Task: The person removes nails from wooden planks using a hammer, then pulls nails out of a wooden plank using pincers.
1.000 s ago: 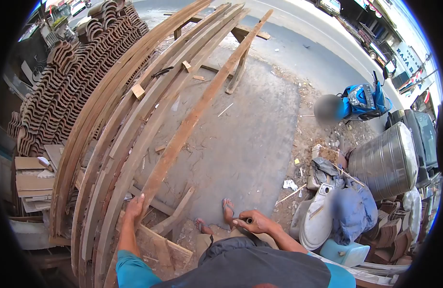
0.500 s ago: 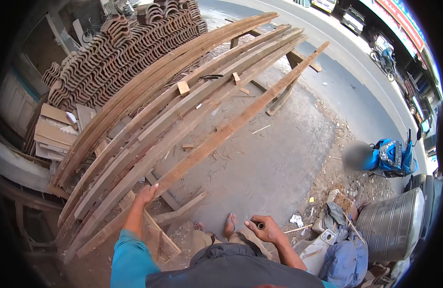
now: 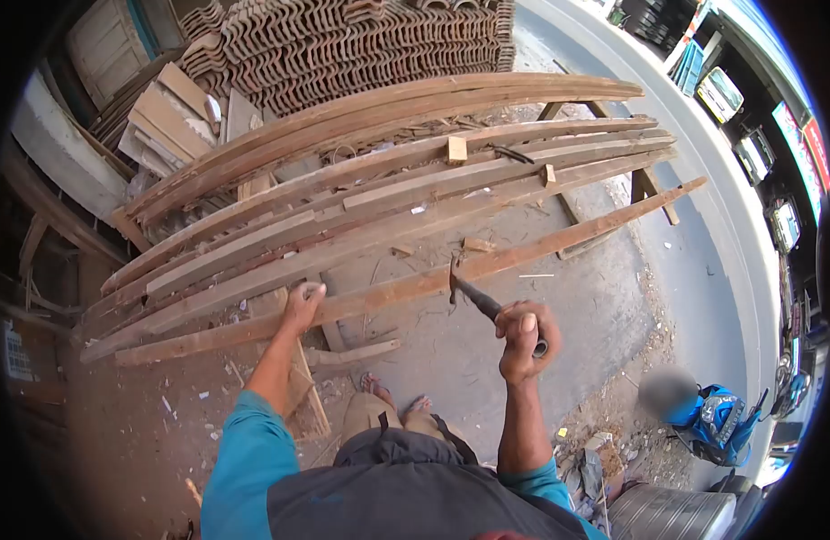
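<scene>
My right hand (image 3: 526, 340) is closed around the dark handle of a hammer (image 3: 476, 297), raised in front of me. The hammer's narrow metal head points away from me and overlaps the nearest long wooden plank (image 3: 388, 292) in view; I cannot tell whether they touch. My left hand (image 3: 301, 308) lies over that same plank, left of the hammer, its fingers curled at the far edge. Behind this plank, several more long beams (image 3: 415, 189) run side by side on supports.
Small wood blocks (image 3: 456, 150) and dark pliers (image 3: 512, 155) lie on the beams. Roof tiles (image 3: 370, 49) are stacked behind. A wooden frame piece (image 3: 307, 396) stands near my feet. At right are a blue motorbike (image 3: 717, 418), a metal drum (image 3: 672, 515) and the road (image 3: 703, 243).
My right hand has risen from beside my leg, bringing the hammer into clear view over the plank. My left hand remains at the plank, and the camera view has turned right.
</scene>
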Action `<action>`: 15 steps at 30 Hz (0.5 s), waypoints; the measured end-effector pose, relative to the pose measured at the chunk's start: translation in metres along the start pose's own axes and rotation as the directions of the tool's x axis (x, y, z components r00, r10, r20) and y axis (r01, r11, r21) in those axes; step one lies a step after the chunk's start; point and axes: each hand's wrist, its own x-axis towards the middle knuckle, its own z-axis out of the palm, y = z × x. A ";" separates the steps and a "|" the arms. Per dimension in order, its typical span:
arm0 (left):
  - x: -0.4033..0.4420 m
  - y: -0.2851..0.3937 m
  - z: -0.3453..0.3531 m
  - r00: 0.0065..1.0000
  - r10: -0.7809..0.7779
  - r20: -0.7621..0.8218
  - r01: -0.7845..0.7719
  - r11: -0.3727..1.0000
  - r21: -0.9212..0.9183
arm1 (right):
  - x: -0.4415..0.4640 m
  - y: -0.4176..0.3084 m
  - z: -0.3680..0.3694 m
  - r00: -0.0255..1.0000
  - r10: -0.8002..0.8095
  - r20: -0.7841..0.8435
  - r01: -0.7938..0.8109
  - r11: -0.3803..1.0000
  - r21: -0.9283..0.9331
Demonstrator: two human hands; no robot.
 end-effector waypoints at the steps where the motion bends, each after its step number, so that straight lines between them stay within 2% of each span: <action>1: -0.006 -0.007 -0.007 0.988 0.005 -0.153 -0.014 0.998 -0.060 | 0.004 0.013 0.013 0.999 0.045 0.024 -0.044 0.999 -0.012; 2: -0.027 0.005 -0.026 0.977 0.001 -0.212 -0.020 0.996 -0.091 | 0.006 0.022 0.026 0.986 0.169 0.008 -0.169 0.986 -0.006; 3: -0.057 0.028 -0.042 0.933 0.079 -0.350 -0.086 0.996 -0.004 | 0.005 0.037 0.034 0.975 0.218 0.034 -0.217 0.976 -0.034; 5: -0.107 0.017 -0.058 0.907 -0.031 -0.419 0.058 0.997 0.050 | 0.006 0.052 0.040 0.955 0.295 -0.026 -0.292 0.952 0.096; 6: -0.130 0.005 -0.059 0.898 -0.073 -0.435 0.104 0.993 0.049 | 0.009 0.058 0.037 0.954 0.300 0.002 -0.298 0.947 0.120; 8: -0.171 -0.012 -0.055 0.925 0.022 -0.379 0.143 0.905 0.401 | 0.016 0.067 0.039 0.957 0.290 -0.028 -0.284 0.950 0.133; 9: -0.184 -0.009 -0.050 0.921 0.003 -0.389 0.164 0.904 0.395 | 0.019 0.070 0.041 0.958 0.277 -0.075 -0.267 0.956 0.122; 10: -0.195 -0.004 -0.042 0.929 -0.107 -0.355 0.284 0.820 0.498 | 0.021 0.073 0.040 0.952 0.284 -0.112 -0.275 0.957 0.093; 11: -0.206 -0.002 -0.039 0.918 -0.220 -0.329 0.383 0.707 0.594 | 0.024 0.084 0.035 0.969 0.208 -0.130 -0.207 0.978 0.022; 12: -0.216 -0.006 -0.038 0.911 -0.241 -0.333 0.401 0.704 0.586 | 0.027 0.086 0.036 0.969 0.178 -0.171 -0.187 0.982 -0.039; 13: -0.225 -0.009 -0.036 0.914 -0.330 -0.235 0.404 0.711 0.576 | 0.030 0.087 0.037 0.968 0.142 -0.209 -0.165 0.981 -0.098; 14: -0.228 -0.013 -0.034 0.904 -0.405 -0.135 0.406 0.719 0.564 | 0.030 0.091 0.035 0.968 0.139 -0.208 -0.155 0.986 -0.061; 15: -0.229 -0.025 -0.032 0.899 -0.413 -0.145 0.419 0.716 0.559 | 0.030 0.093 0.034 0.968 0.136 -0.212 -0.144 0.989 -0.022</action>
